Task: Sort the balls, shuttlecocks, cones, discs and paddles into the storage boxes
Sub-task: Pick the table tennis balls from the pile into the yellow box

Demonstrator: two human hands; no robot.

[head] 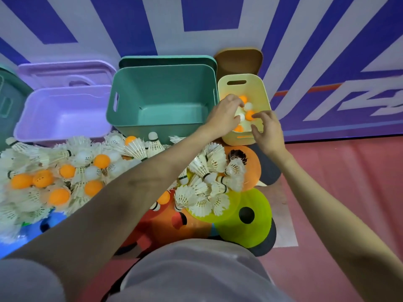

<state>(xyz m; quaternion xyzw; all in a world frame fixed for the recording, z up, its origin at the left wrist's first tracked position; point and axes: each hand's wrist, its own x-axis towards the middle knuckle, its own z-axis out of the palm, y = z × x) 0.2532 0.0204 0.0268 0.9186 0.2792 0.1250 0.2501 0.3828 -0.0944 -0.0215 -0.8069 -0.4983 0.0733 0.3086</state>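
Note:
My left hand [224, 115] reaches over the small yellow box [262, 90], its fingers and thumb curled round white balls [240, 114]. Beside it, my right hand [269, 132] hovers over the same box with fingers spread and relaxed, holding nothing. Orange and white balls [248, 105] lie inside the yellow box. In front of the boxes lies a heap of white shuttlecocks [209, 160] mixed with orange balls [101, 160] and white balls. Lime cones [257, 227] and an orange disc [254, 168] lie at the right of the heap.
A teal box [163, 118] and a purple box [65, 118] stand left of the yellow one, lids leaning behind them. A dark green box [8, 101] is at the far left. A brown lid [237, 62] leans on the wall. Red-orange pieces [165, 225] and a blue piece [52, 221] lie near my knees.

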